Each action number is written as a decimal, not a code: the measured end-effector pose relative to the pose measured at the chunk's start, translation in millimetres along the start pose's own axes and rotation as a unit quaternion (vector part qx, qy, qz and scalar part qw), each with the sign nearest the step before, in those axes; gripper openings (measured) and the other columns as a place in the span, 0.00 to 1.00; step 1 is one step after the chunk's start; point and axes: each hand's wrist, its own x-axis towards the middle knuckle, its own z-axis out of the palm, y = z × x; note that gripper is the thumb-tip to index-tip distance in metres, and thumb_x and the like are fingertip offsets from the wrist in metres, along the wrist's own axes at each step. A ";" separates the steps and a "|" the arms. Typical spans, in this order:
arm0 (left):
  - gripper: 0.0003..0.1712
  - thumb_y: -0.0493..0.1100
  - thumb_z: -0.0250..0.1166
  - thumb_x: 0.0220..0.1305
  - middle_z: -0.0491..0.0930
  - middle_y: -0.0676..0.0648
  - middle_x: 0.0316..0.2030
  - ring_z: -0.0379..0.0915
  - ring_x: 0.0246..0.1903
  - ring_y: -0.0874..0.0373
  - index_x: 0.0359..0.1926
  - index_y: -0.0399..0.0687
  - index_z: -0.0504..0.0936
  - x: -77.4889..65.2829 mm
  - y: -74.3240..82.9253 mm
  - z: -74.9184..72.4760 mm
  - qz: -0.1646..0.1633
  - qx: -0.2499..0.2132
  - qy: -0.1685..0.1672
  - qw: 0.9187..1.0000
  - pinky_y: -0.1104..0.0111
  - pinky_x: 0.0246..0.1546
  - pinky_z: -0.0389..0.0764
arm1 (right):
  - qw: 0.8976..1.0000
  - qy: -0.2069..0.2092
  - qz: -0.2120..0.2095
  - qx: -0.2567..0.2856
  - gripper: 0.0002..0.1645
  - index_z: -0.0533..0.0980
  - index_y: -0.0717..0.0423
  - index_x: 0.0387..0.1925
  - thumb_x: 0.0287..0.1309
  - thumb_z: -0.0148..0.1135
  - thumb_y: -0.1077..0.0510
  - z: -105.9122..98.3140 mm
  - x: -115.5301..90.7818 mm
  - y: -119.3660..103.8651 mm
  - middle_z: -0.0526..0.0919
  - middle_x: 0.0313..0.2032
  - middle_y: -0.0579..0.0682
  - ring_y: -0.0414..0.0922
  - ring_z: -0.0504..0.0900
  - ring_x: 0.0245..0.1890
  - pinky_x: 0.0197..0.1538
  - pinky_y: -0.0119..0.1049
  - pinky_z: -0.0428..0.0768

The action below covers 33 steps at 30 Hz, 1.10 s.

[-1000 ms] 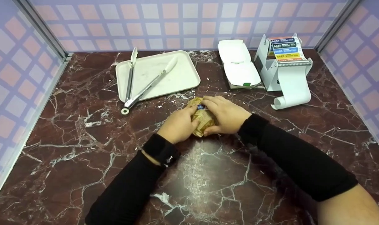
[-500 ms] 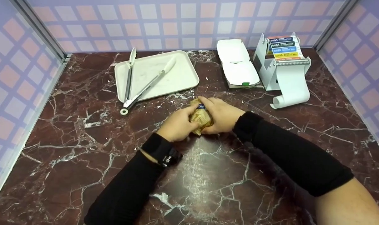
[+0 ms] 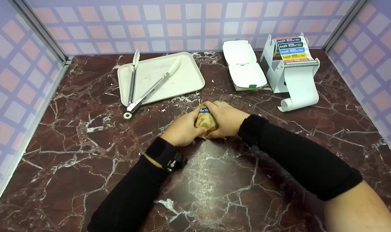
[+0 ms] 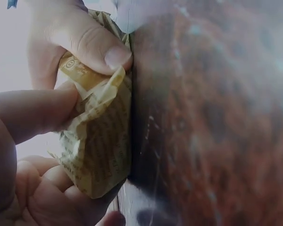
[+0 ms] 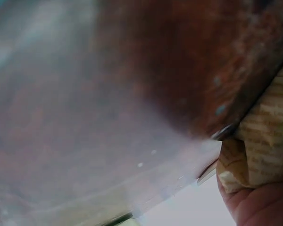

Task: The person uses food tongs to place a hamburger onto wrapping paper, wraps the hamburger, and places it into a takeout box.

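In the head view a parcel (image 3: 205, 122) wrapped in tan printed paper sits on the counter, a blue label on its upper face. Its contents are hidden. My left hand (image 3: 182, 129) grips the parcel from the left, and my right hand (image 3: 228, 120) grips it from the right with fingers round the far side. The left wrist view shows folded paper (image 4: 104, 150) at one end, pressed by the left thumb (image 4: 37, 110); the right thumb (image 4: 96, 44) lies close by on the wrap. In the right wrist view a paper corner (image 5: 269, 155) shows beside part of a hand.
Metal tongs (image 3: 149, 91) with pale tips lie spread across a cream tray (image 3: 190, 82) at the back left. An open white clamshell box (image 3: 247, 74) stands back right, beside a white label dispenser (image 3: 278, 79) with a curling paper strip (image 3: 300, 88). Patterned walls (image 3: 195, 29) enclose the dark marbled counter.
The right fingers, earlier spread over the parcel's top, have drawn back round its far right side. Both hands stay on the parcel, which has shifted and turned slightly. The other items have not moved.
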 end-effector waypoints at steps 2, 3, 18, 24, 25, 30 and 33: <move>0.50 0.51 0.63 0.58 0.75 0.45 0.49 0.75 0.24 0.56 0.72 0.68 0.41 -0.2 -0.1 0.3 -0.001 0.005 0.000 1.000 0.67 0.20 0.78 | 1.000 0.002 -0.001 -0.002 0.62 0.52 0.54 0.67 0.33 0.70 0.34 0.4 0.4 -0.1 0.69 0.52 0.55 0.50 0.69 0.52 0.60 0.44 0.70; 0.50 0.51 0.63 0.58 0.75 0.45 0.49 0.75 0.25 0.56 0.72 0.68 0.41 -0.4 -0.2 0.3 -0.002 0.006 -0.002 1.000 0.67 0.21 0.78 | 1.000 0.003 -0.001 -0.004 0.62 0.52 0.54 0.67 0.34 0.70 0.34 0.7 0.7 0.0 0.69 0.52 0.56 0.51 0.69 0.52 0.60 0.44 0.70; 0.56 0.64 0.64 0.51 0.65 0.47 0.65 0.68 0.58 0.52 0.73 0.54 0.45 -0.1 -1.0 -13.3 0.031 0.098 0.012 0.995 0.49 0.67 0.49 | 0.999 -0.005 -0.003 0.038 0.74 0.42 0.47 0.72 0.29 0.67 0.24 -9.4 -7.7 4.2 0.58 0.65 0.55 0.52 0.60 0.64 0.65 0.49 0.64; 0.61 0.73 0.61 0.45 0.50 0.43 0.71 0.49 0.69 0.47 0.73 0.60 0.42 -4.2 3.3 -14.3 0.037 0.103 0.022 0.994 0.43 0.67 0.44 | 0.996 0.015 0.027 0.087 0.62 0.38 0.39 0.72 0.43 0.56 0.24 -26.1 -15.7 11.8 0.43 0.73 0.46 0.50 0.46 0.71 0.69 0.56 0.51; 0.61 0.74 0.61 0.44 0.47 0.42 0.71 0.45 0.70 0.47 0.73 0.60 0.41 -4.8 4.7 -14.5 0.036 0.104 0.024 0.994 0.43 0.68 0.44 | 0.994 0.030 0.039 0.100 0.57 0.41 0.40 0.72 0.48 0.54 0.27 -29.7 -16.2 16.3 0.45 0.72 0.45 0.49 0.48 0.71 0.69 0.56 0.51; 0.64 0.74 0.63 0.42 0.38 0.44 0.73 0.35 0.72 0.47 0.72 0.62 0.39 -6.6 12.9 -14.9 0.040 0.098 0.028 0.994 0.46 0.69 0.41 | 0.978 0.128 0.133 0.095 0.34 0.60 0.52 0.65 0.61 0.53 0.45 -42.8 -16.5 51.8 0.64 0.65 0.53 0.54 0.60 0.65 0.68 0.54 0.56; 0.62 0.73 0.63 0.43 0.35 0.48 0.73 0.33 0.72 0.50 0.72 0.64 0.38 -6.5 16.6 -13.4 0.058 0.096 0.020 0.993 0.48 0.70 0.39 | 0.971 0.146 0.183 0.045 0.32 0.63 0.55 0.64 0.59 0.57 0.51 -45.5 -18.6 74.8 0.66 0.63 0.57 0.61 0.62 0.60 0.64 0.55 0.59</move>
